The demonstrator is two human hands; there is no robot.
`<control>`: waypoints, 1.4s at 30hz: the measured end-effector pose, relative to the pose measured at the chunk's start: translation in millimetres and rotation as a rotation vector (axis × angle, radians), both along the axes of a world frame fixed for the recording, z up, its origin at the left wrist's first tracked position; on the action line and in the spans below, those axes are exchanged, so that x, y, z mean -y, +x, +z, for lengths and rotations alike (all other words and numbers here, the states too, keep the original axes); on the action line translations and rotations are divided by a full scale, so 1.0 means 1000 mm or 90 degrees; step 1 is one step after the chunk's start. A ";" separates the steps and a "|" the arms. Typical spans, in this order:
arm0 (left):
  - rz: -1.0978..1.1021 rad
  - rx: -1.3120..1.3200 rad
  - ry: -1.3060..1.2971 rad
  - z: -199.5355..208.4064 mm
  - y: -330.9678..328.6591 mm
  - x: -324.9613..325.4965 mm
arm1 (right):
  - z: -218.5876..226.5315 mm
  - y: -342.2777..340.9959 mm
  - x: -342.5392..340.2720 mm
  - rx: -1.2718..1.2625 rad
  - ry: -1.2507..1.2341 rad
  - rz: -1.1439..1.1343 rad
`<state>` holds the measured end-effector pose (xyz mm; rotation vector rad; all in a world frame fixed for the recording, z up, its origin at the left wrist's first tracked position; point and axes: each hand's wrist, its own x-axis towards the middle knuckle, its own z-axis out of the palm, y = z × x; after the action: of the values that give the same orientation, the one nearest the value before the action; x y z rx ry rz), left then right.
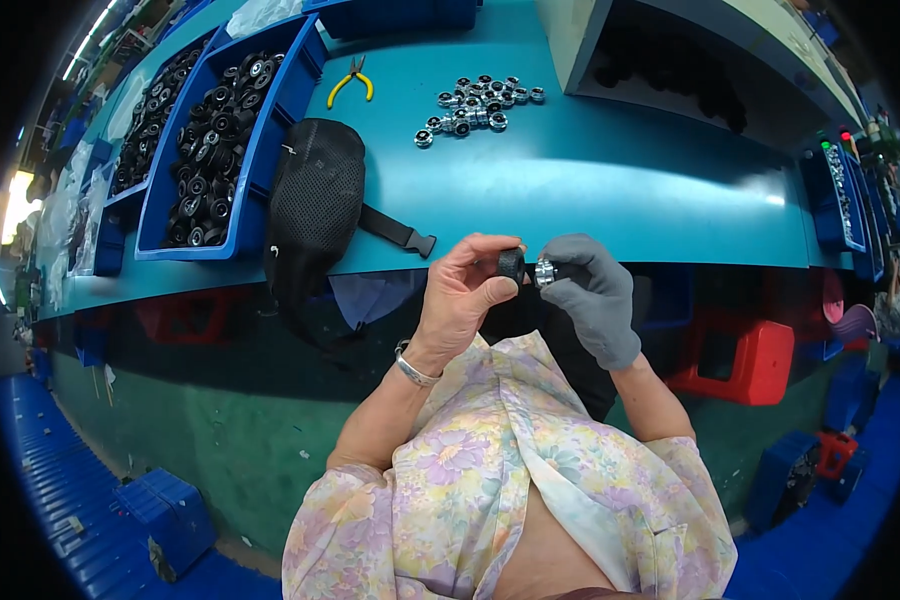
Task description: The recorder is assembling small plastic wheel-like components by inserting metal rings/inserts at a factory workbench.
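Observation:
Between the thumb and fingers of my bare left hand (462, 290) is a small black rubber tyre (511, 265). My right hand (598, 298), in a grey glove, pinches a shiny silver wheel hub (545, 273) just to the right of it. Tyre and hub face each other with a narrow gap, in front of the table's near edge. Farther back on the teal table (610, 190) lies a loose cluster of silver hubs (482, 102) with dark centres. A blue bin (240, 235) at the left holds many black wheels (210, 150).
Yellow-handled pliers (352, 82) lie beyond a black mesh waist bag (320, 180), whose strap hangs near my left hand. A pale shelf box (580, 45) stands at the back right. Below the table are a red stool (760, 362) and blue crates (170, 520).

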<state>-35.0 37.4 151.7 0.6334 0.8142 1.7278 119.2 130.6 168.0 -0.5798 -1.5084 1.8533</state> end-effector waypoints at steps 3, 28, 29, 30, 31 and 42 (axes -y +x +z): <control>-0.001 -0.007 0.002 -0.003 0.004 0.000 | -0.003 0.000 0.000 -0.045 0.045 0.013; -0.024 -0.055 -0.114 -0.001 0.030 0.010 | -0.031 0.012 0.007 -0.024 0.345 -0.065; -0.019 -0.060 -0.121 0.000 0.031 0.010 | -0.034 0.010 0.008 -0.061 0.252 -0.053; -0.021 -0.060 -0.123 -0.001 0.032 0.008 | -0.033 0.010 0.006 -0.059 0.251 -0.055; -0.016 -0.096 -0.117 -0.001 0.032 0.008 | -0.030 0.009 0.005 -0.022 0.266 -0.058; 0.070 -0.414 -0.167 0.006 0.024 0.010 | -0.019 -0.005 0.014 0.094 0.051 -0.034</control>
<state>-11.0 27.1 157.5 1.0011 1.5224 1.4764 113.8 116.6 149.0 -0.7253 -1.6373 1.7333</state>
